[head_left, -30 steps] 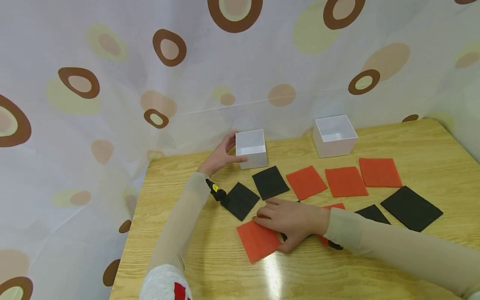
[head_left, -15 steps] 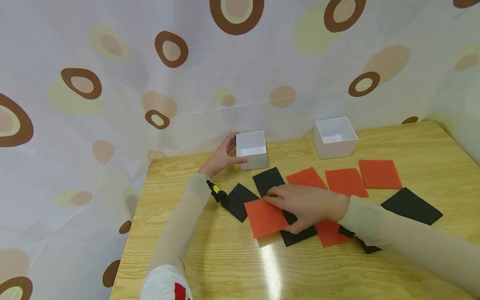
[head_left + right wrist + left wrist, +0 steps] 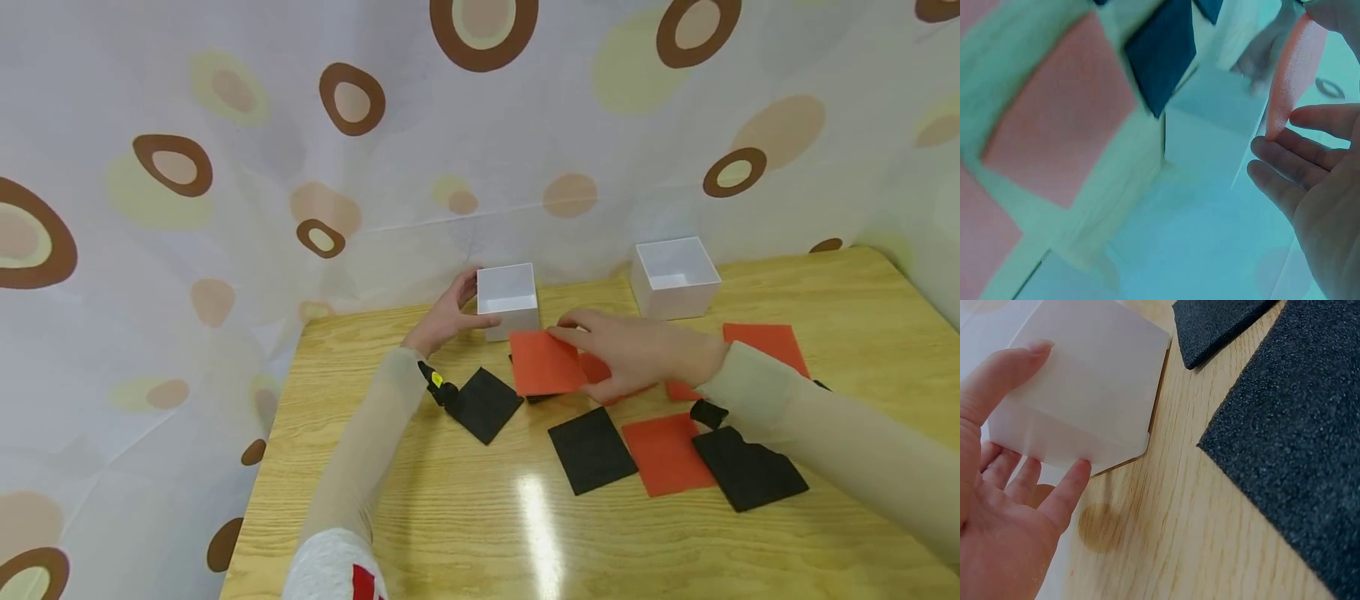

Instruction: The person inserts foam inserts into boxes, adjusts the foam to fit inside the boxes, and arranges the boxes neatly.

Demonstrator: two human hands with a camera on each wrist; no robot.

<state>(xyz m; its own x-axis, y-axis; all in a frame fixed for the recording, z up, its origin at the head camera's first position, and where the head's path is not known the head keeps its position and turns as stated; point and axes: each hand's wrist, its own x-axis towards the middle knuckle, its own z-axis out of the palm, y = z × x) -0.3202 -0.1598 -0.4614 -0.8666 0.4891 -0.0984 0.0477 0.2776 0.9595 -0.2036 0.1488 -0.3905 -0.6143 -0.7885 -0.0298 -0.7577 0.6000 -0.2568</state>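
Observation:
My left hand (image 3: 448,315) holds the left white open-topped box (image 3: 512,325), with the thumb on its front wall and the fingers at its left side. Up close in the left wrist view, the thumb and fingertips touch the box walls (image 3: 1097,381). My right hand (image 3: 637,346) pinches a red foam square (image 3: 544,365) by its edges, lifted above the table just in front of that box. In the right wrist view the held red square (image 3: 1294,75) bends slightly between thumb and fingers. Beneath it a black square is mostly hidden.
A second white box (image 3: 678,302) stands at the back right. Black squares (image 3: 483,406) and red squares (image 3: 669,454) lie spread over the wooden table (image 3: 420,517); my right arm covers some. A patterned curtain (image 3: 420,133) hangs directly behind the boxes.
My right hand has picked the red square up off the front of the table and carried it up and back toward the left box. My left hand has stayed on that box.

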